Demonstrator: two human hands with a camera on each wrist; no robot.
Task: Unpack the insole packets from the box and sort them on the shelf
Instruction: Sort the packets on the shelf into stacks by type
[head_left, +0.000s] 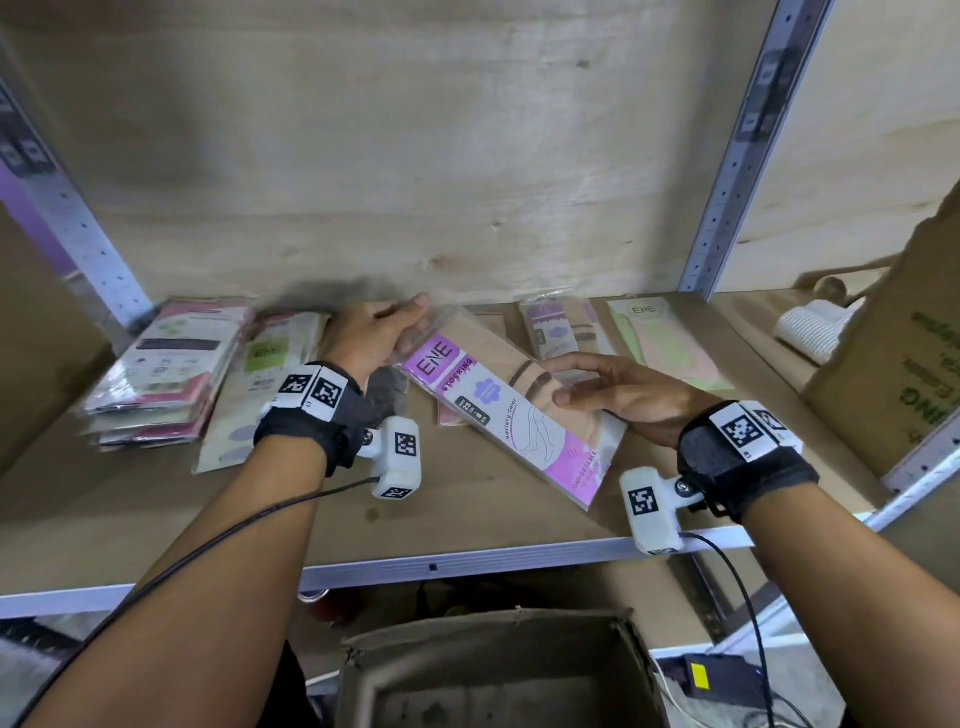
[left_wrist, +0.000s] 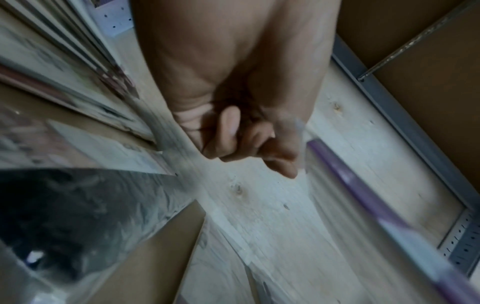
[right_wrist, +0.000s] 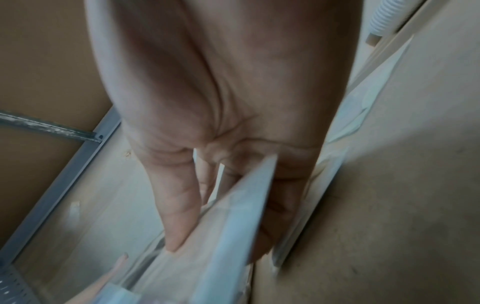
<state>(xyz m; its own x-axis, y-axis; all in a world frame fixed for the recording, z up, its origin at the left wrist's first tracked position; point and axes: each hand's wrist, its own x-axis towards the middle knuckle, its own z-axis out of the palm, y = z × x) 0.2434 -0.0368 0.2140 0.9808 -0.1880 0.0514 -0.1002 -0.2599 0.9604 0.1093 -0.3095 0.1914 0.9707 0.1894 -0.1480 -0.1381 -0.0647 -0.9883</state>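
Over the shelf (head_left: 322, 525), both hands have one purple packet (head_left: 511, 415) between them: left hand (head_left: 371, 338) curled round its far end, right hand (head_left: 631, 397) pinching the near edge, thumb on top and fingers under. Looks feather-light, a floppy plastic sleeve with a card inside, probably slick, so I'd hold the edges and not bend it. Other packets (head_left: 171, 364) sit stacked at left, a few more near the back. The box (head_left: 498, 670) is down below the shelf.
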